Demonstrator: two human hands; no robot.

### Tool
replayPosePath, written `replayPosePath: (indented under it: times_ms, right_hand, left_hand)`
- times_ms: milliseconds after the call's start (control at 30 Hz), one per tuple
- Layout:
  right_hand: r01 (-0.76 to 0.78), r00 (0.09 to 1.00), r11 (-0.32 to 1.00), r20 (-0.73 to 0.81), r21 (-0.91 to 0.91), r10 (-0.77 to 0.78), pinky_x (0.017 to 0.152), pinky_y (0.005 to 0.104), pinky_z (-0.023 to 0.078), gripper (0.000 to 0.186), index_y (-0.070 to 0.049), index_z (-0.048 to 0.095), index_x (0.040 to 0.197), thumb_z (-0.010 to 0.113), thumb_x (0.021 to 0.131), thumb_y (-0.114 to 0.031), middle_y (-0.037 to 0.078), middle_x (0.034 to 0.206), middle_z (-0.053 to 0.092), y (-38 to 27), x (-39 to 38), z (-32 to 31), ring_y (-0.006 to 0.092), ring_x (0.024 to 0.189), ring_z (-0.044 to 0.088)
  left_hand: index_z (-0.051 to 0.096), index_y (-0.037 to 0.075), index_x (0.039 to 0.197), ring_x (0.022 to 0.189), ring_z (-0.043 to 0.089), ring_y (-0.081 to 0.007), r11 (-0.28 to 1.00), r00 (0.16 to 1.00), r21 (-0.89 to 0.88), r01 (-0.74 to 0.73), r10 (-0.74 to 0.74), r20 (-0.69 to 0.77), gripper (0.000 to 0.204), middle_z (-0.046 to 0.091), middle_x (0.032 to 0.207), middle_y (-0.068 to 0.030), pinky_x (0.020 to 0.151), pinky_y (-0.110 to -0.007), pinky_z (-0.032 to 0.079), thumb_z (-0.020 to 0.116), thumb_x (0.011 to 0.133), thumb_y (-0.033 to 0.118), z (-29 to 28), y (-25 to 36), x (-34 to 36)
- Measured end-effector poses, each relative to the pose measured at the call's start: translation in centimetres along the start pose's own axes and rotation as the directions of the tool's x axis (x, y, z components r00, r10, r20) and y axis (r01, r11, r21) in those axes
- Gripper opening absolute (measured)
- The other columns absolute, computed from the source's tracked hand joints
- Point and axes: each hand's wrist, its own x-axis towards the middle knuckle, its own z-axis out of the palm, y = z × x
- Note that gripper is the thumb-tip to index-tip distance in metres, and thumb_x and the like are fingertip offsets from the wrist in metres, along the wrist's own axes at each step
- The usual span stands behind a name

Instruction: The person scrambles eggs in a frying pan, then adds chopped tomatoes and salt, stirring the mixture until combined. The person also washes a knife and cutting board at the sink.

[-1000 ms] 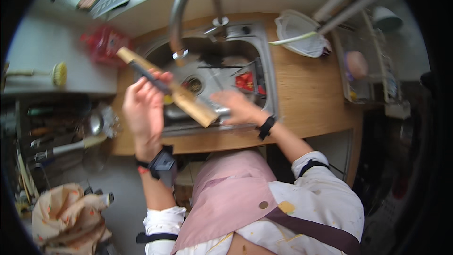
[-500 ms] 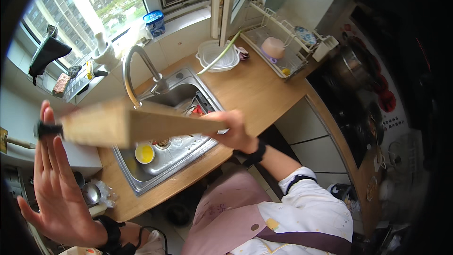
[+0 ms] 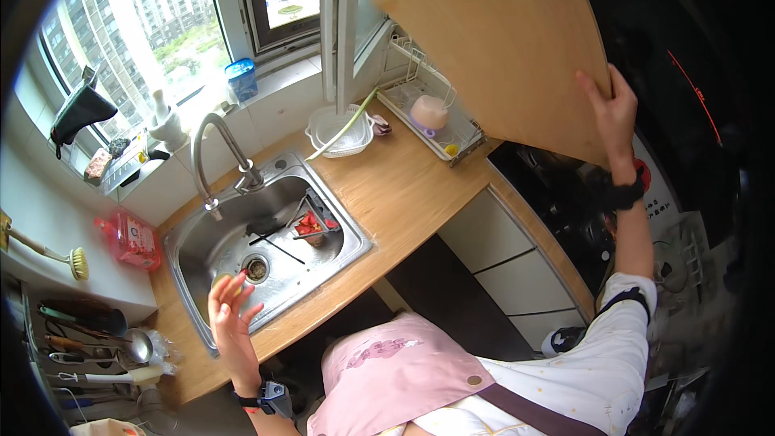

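My right hand (image 3: 615, 117) grips a large wooden board (image 3: 508, 40) by its edge, lifted over the dish rack and hob at the upper right. My left hand (image 3: 233, 315) is empty, fingers loosely spread, at the near left edge of the steel sink (image 3: 355, 245). Under a curved tap (image 3: 202, 157) the sink holds a dark-framed item (image 3: 321, 211) with red pieces (image 3: 309, 224) and thin dark sticks (image 3: 282, 252); a yellowish item behind my left fingers is mostly hidden.
Right lie a black hob (image 3: 541, 210) and a wire rack (image 3: 452, 137). A white colander (image 3: 339, 133) with a green stalk stands behind the sink, below a sill holding a blue tub (image 3: 240, 81). Left are a red bottle (image 3: 136, 241), brush (image 3: 78, 263) and hanging utensils (image 3: 89, 323).
The board has swung from over the sink up to the upper right in my right hand. My left hand has come away from it and moved right, down to the sink's near edge.
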Motion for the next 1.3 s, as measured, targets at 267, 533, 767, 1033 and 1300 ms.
replayPosePath:
  times_ms: [267, 533, 767, 1033, 1300]
  right_hand:
    - [-0.003, 0.949, 0.981, 0.308, -0.196, 0.065, 0.068, 0.0276, 0.05, 0.036, 0.002, 0.067, 0.103, 0.068, 0.085, -0.029, 0.007, 0.084, 0.07, 10.6, 14.8, 5.5, 0.0131, 0.074, 0.066]
    - [0.188, 0.932, 0.922, 0.356, -0.338, -0.06, 0.066, 0.0422, 0.049, 0.039, -0.003, 0.066, 0.079, 0.067, 0.068, -0.041, 0.016, 0.073, 0.066, 13.3, 19.0, 16.4, 0.0328, 0.069, 0.065]
    - [-0.001, 0.91, 0.902, 0.374, -0.432, 0.18, 0.072, 0.0435, 0.053, 0.039, -0.006, 0.072, 0.089, 0.069, 0.067, -0.038, 0.018, 0.087, 0.071, 12.3, 17.4, 22.0, 0.0348, 0.081, 0.069]
    - [-0.086, 0.88, 0.869, 0.371, -0.488, 0.296, 0.076, 0.0449, 0.052, 0.033, -0.014, 0.073, 0.093, 0.065, 0.074, -0.039, 0.014, 0.091, 0.071, 14.9, 15.9, 25.6, 0.0348, 0.086, 0.068]
    - [0.148, 0.926, 0.849, 0.372, -0.507, 0.06, 0.085, 0.0455, 0.05, 0.044, -0.013, 0.056, 0.124, 0.062, 0.086, -0.035, 0.015, 0.115, 0.065, 12.3, 12.2, 26.4, 0.0343, 0.105, 0.061]
  left_hand:
    - [0.049, 0.003, 0.129, 0.114, 0.056, -0.0221, 0.998, 0.984, 0.031, 0.045, -0.039, -0.175, 0.043, 0.055, 0.129, -0.0145, 0.09, -0.032, 0.05, 0.048, 0.094, 0.028, 1.9, -6.9, -3.3]
    - [0.058, -0.001, 0.113, 0.117, 0.053, -0.0254, 0.976, 0.975, 0.056, -0.211, 0.207, 0.075, 0.043, 0.057, 0.121, -0.0173, 0.093, -0.037, 0.045, 0.049, 0.09, 0.035, 6.1, -2.4, -3.1]
    - [0.069, 0.019, 0.09, 0.111, 0.045, -0.028, 0.629, 0.268, -0.603, -0.491, 0.768, 0.582, 0.046, 0.054, 0.115, -0.0142, 0.094, -0.043, 0.043, 0.034, 0.098, 0.047, 12.5, 10.0, 1.8]
    - [0.073, 0.029, 0.095, 0.111, 0.046, -0.0291, 0.289, -0.134, -0.85, -0.44, 0.915, 0.381, 0.051, 0.054, 0.117, -0.0166, 0.101, -0.041, 0.038, 0.026, 0.098, 0.05, 15.3, 12.6, 9.7]
    - [0.071, 0.026, 0.096, 0.118, 0.043, -0.0299, 0.433, 0.002, -0.885, -0.169, 0.898, 0.439, 0.043, 0.047, 0.12, -0.0103, 0.106, -0.05, 0.034, 0.035, 0.096, 0.048, 16.8, 10.1, 11.9]
